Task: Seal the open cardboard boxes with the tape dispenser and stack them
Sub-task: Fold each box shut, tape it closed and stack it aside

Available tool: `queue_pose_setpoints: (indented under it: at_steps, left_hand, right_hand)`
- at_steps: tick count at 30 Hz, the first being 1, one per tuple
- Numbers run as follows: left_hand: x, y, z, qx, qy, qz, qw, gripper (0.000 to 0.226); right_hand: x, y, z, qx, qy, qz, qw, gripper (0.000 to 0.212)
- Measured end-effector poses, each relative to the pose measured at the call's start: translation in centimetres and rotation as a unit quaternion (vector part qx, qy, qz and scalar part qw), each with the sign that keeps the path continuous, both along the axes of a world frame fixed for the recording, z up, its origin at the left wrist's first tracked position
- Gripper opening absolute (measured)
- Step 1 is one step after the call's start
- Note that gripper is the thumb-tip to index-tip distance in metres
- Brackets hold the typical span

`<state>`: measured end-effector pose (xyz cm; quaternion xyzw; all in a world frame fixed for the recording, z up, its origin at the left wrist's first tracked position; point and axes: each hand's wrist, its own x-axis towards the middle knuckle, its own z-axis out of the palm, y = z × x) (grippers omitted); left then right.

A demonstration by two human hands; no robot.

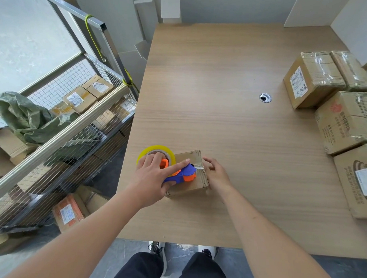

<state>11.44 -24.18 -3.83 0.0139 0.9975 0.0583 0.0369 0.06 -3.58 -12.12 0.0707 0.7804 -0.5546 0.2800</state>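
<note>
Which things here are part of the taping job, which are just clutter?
Job:
- small box, under both hands
- tape dispenser, gripped by left hand
- right hand, steadying the box
- taped boxes along the table's right side

Clutter:
- wire cart
- green sack
- cable grommet

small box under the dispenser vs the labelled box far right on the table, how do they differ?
The small box sits near the table's front edge with both hands on it, the left hand running the tape dispenser across its top; the labelled box stands untouched among others. The small box looks smaller and shows no label; the labelled box has a white sticker. Both are brown cardboard with tape.
</note>
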Motion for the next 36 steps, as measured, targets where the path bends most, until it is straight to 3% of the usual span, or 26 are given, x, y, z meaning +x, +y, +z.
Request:
queue_pose_setpoints:
  at_steps: [2,4,11,19,24,36]
  left_hand:
    - [-0.1,0.0,0.1,0.004,0.0,0.0,1.0,0.074]
    - [0.0,0.1,0.1,0.003,-0.001,0.0,1.0,0.074]
    - [-0.4,-0.1,0.9,0.027,-0.038,-0.003,0.999,0.07]
    - [-3.4,-2.1,4.4,0.062,-0.121,-0.062,0.989,0.056]
    - [-4.1,-3.7,5.4,0.131,-0.205,-0.009,0.97,0.051]
    - [-1.5,-4.8,6.5,0.177,-0.219,0.001,0.96,0.049]
  right_hand:
    - [-0.3,-0.3,0.6,0.049,0.079,-0.032,0.995,0.027]
    - [0.1,-0.9,1.3,0.045,0.108,-0.083,0.99,0.032]
    - [3.5,-2.6,1.0,-0.041,0.101,-0.068,0.992,0.04]
    - [3.6,-3.1,1.2,-0.022,0.122,-0.064,0.99,0.04]
    - [3.5,-3.9,1.4,0.033,0.161,-0.021,0.986,0.036]
    - [3.7,-4.7,1.2,0.145,0.2,-0.034,0.968,0.031]
